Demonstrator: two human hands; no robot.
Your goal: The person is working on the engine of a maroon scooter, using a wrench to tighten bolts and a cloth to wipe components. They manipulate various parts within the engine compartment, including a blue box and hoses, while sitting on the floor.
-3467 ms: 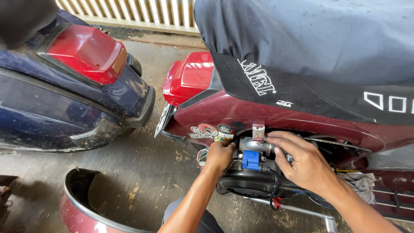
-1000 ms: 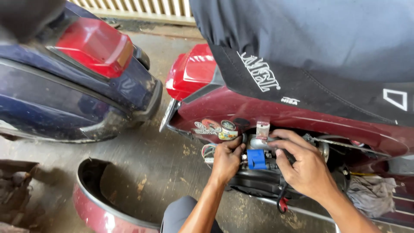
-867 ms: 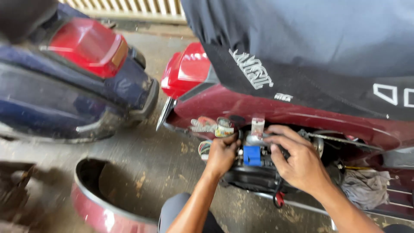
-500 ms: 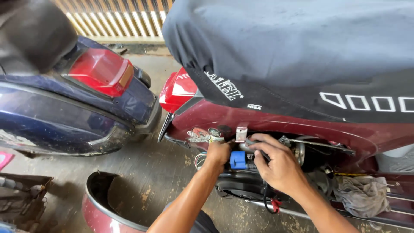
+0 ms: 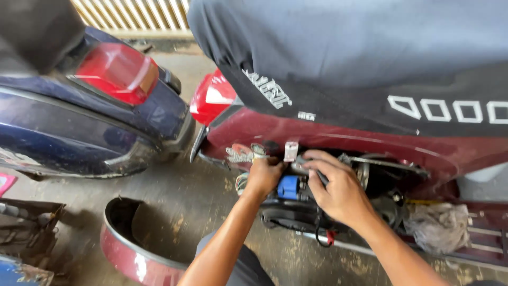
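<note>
- We kneel at the open side of the dark red glossy scooter body [image 5: 370, 143], side panel off, so both hands can get into the exposed engine bay under the seat.
- Our left hand [image 5: 263, 177] is curled and pressed in at the left edge of the bay, just beside the small blue plastic block part [image 5: 289, 186]; it looks like it steadies or grips something there, but we cannot tell what the fingers close on, they are tucked away from us.
- Our right hand [image 5: 338, 188] lies over the top of the bay, fingers bent around a dark metal piece just right of the small upright silver metal bracket [image 5: 290, 151]; grip looks closed, the thing held is mostly covered by the hand.
- The two hands sit close, the blue block between them, not touching each other.
- The blue block sits low in the bay, below the bracket, above the black rounded housing [image 5: 288, 217].
- Black fabric seat cover with white print [image 5: 360, 58] overhangs the bay, shading it; details inside are dim.
- The detached dark red curved plastic panel [image 5: 132, 246] lies on the stained concrete floor [image 5: 180, 190] to our left, hollow side up, out of the way.
- The crumpled grey rag [image 5: 436, 228] rests on the footboard area at right, within reach.
- Dark blue scooter rear with red tail lamp [image 5: 116, 71] stands parked just beside, cut off at left.
- Cables and a red-tipped wire [image 5: 329, 239] hang under our right hand; where they lead is hidden.
</note>
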